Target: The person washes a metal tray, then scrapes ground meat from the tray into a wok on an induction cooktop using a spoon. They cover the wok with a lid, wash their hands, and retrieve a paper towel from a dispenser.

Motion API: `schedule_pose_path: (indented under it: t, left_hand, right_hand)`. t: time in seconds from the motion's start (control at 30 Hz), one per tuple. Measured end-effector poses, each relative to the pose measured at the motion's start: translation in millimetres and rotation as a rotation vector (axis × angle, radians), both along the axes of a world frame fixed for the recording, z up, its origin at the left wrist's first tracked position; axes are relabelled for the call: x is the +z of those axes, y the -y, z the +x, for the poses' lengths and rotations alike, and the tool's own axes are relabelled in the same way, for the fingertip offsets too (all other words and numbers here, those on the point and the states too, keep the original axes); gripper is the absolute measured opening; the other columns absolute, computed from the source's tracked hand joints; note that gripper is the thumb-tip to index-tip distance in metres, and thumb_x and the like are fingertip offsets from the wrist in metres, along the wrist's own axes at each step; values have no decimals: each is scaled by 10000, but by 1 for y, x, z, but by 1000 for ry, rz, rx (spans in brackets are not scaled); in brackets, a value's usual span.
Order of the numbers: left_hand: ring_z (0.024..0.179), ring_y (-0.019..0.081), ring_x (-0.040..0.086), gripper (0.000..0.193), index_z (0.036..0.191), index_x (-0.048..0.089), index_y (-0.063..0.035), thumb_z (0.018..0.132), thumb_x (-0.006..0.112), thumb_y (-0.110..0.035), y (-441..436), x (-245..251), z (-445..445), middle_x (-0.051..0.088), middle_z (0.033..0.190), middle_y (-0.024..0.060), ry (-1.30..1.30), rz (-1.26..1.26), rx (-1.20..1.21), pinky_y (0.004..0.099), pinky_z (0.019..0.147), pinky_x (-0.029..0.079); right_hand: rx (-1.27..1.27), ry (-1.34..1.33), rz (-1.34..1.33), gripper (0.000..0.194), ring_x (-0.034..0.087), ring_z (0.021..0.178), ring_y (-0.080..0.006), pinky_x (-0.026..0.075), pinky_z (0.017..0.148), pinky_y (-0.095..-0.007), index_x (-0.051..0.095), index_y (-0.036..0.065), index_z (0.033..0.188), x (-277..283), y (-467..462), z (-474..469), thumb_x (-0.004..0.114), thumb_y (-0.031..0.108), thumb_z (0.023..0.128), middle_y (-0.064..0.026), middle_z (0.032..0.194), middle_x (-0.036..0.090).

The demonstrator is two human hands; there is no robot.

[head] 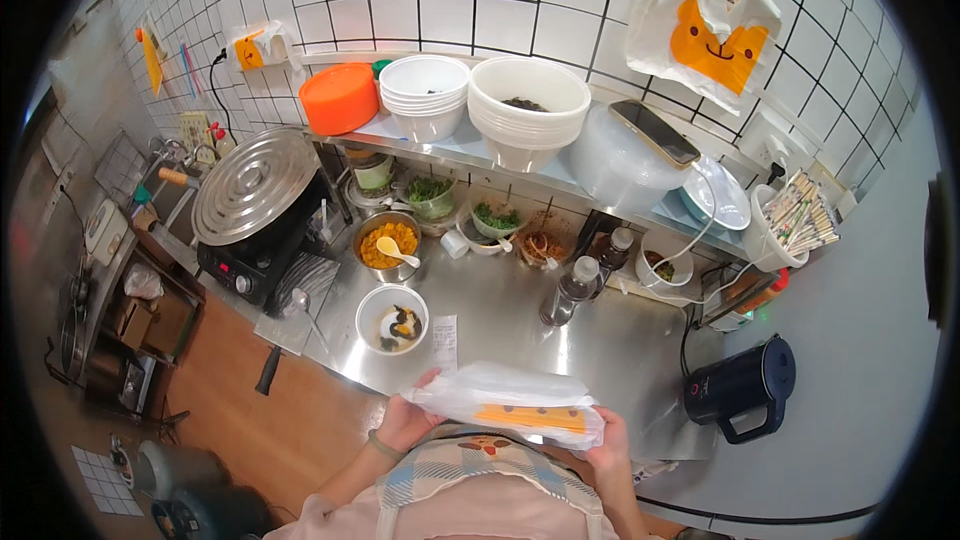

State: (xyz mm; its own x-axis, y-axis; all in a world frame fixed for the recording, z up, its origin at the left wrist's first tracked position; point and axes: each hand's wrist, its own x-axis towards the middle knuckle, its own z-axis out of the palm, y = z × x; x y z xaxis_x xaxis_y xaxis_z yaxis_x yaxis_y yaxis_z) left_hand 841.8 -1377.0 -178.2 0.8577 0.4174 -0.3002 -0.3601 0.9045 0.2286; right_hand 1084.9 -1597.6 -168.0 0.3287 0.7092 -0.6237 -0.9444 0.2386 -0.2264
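Note:
Between both hands, close to my apron, stretches a white plastic bag point(517, 391) with an orange print, folded lengthwise. My left hand point(407, 420) grips its left end, and my right hand point(609, 439) grips the right end. Just beyond the bag a printed paper slip point(445, 337) lies on the steel counter point(495, 307). Beside the slip stands a white plastic bowl point(392, 287) holding dark pieces, something yellow and a white substance. Behind that bowl is a metal pot point(360, 221) of diced orange food point(379, 242) with a pale spoon point(396, 250) in it.
A steel shelf point(450, 152) carries stacked bowls point(529, 112), an orange lid point(339, 99) and a phone point(656, 131). Bottles point(574, 289) stand below it. A dark electric kettle point(739, 390) is at right; a lidded pan point(255, 184) sits on a cooker point(240, 266) at left. A knife handle point(268, 371) overhangs the counter edge.

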Motion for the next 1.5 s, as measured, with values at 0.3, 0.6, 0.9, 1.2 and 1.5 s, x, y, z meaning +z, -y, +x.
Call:
schedule_pose_path:
  t: [0.3,0.6,0.9,1.2,1.5]
  left_hand:
    - [1105,271,507,380,1194,428,55,852,474,-104,0,-13,-2,501,1210,154,-202,133,-213,387,942,411]
    - [936,304,534,464,1207,457,-56,748,519,-33,-2,-20,5,550,1003,157,-136,222,37,393,801,446]
    - [967,446,500,621,1167,372,95,684,649,-179,9,-24,67,436,1045,344,-911,1877,-538,426,880,427]
    - [883,380,582,737,1079,462,84,553,770,-331,15,-38,102,464,1062,290,-995,1993,-891,384,780,497]
    - [976,329,576,766,1144,489,41,564,780,-367,-1,-41,115,542,1112,217,-683,2118,-644,355,846,473]
  right_hand:
    - [349,927,-461,259,591,929,-295,470,857,-383,541,-35,1064,-12,17,13,472,148,894,-186,1036,599]
    - [-104,163,-95,191,586,867,-249,467,829,-369,557,43,943,-23,8,16,458,-5,787,-112,921,588]
    - [734,1892,-1158,595,553,899,-345,486,748,-402,440,-11,1176,-8,-17,-5,696,131,657,-179,1048,445]
    - [1418,1688,-1501,724,540,971,-253,491,748,-309,324,71,1314,-39,-43,18,680,157,690,-138,1133,399]
    - [566,1909,-891,578,425,1176,-359,398,943,-352,498,21,1175,-20,-17,13,707,141,650,-217,1314,356]
